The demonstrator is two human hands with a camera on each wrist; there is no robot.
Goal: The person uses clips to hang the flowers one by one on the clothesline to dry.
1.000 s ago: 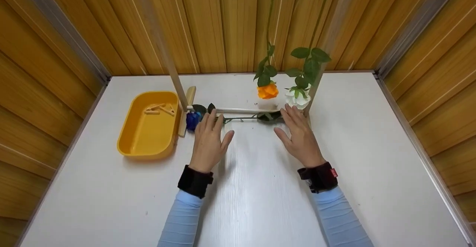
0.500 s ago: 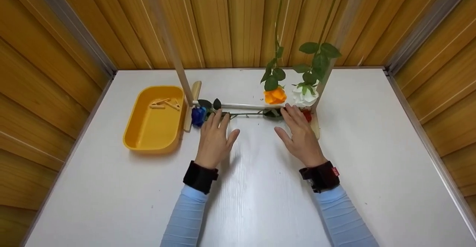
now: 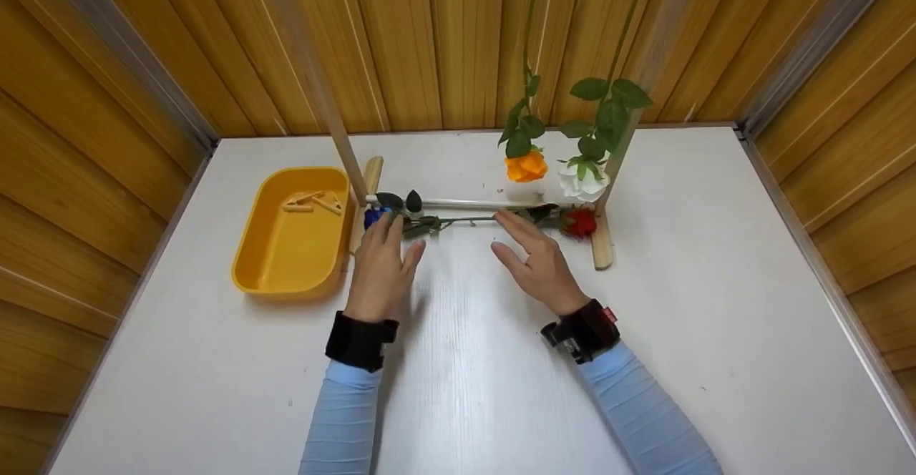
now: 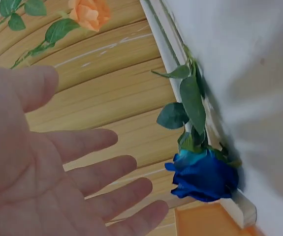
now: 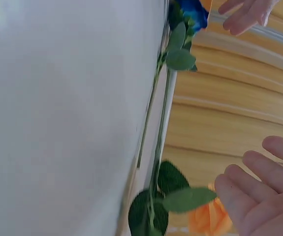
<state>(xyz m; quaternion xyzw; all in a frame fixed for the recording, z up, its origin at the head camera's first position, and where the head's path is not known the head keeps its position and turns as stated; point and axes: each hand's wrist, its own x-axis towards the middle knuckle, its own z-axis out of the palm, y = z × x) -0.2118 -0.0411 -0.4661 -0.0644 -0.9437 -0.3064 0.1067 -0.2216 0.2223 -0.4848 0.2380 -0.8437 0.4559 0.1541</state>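
Note:
A blue rose (image 4: 205, 177) and a red rose (image 3: 580, 223) lie with heads at opposite ends of a low white rod (image 3: 458, 204), their green stems alongside it. My left hand (image 3: 377, 271) hovers near the blue rose with fingers extended and nothing held. The left wrist view shows a gap between fingertips and petals. My right hand (image 3: 538, 264), fingers also extended, is above the stems' middle, left of the red rose. In the right wrist view its fingers (image 5: 259, 182) stand apart from the leaves. In the head view the left fingers partly cover the blue rose.
An orange rose (image 3: 527, 167) and a white rose (image 3: 584, 180) hang head down behind the rod. Wooden uprights (image 3: 333, 117) rise at both rod ends, above wooden feet (image 3: 602, 246). A yellow tray (image 3: 290, 246) on the left holds several wooden clothespins (image 3: 313, 202).
My right hand has moved left, uncovering the red rose. My left hand has shifted slightly left, over more of the blue rose. The head view has also shifted a little.

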